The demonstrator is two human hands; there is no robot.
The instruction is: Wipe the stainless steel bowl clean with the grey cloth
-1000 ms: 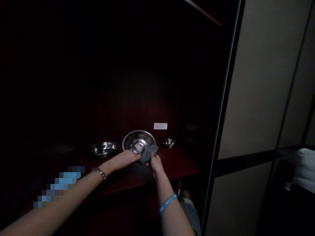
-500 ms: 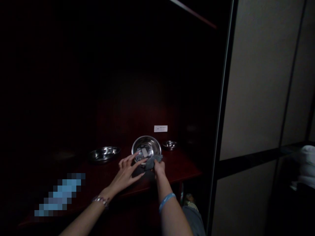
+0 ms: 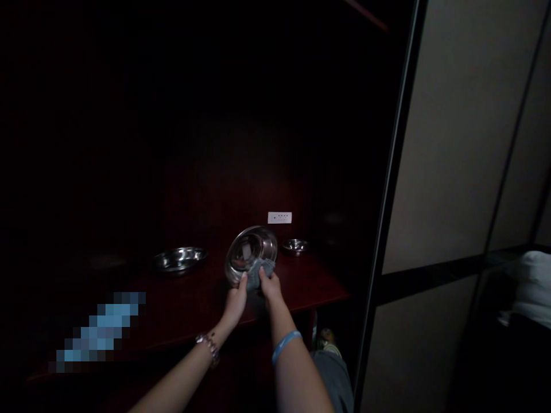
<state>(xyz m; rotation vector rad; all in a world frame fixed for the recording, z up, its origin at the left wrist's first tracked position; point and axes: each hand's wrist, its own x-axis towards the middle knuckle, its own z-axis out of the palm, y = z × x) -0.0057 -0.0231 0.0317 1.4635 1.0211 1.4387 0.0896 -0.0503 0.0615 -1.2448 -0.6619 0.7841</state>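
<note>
A shiny metal bowl [image 3: 266,244] is held tilted above the dark red shelf, its inside facing me and a pale patch at its bottom. My left hand [image 3: 235,303] grips the near left of its rim, thumb on top. A grey cloth [image 3: 255,277] lies folded over the near rim. My right hand [image 3: 271,288] is closed on this cloth and on the rim beneath it. The fingers under the bowl are hidden.
On the shelf [image 3: 206,298], a wide shallow metal dish [image 3: 181,260] sits left and a small metal bowl [image 3: 295,246] right. A white power socket [image 3: 279,218] is on the back wall. A grey panel [image 3: 456,143] stands at right. A blurred blue patch [image 3: 101,332] lies front left.
My left hand, open beside the bowl before, has closed on its rim. The bowl has turned and tilted to the left. My right hand still pinches the cloth.
</note>
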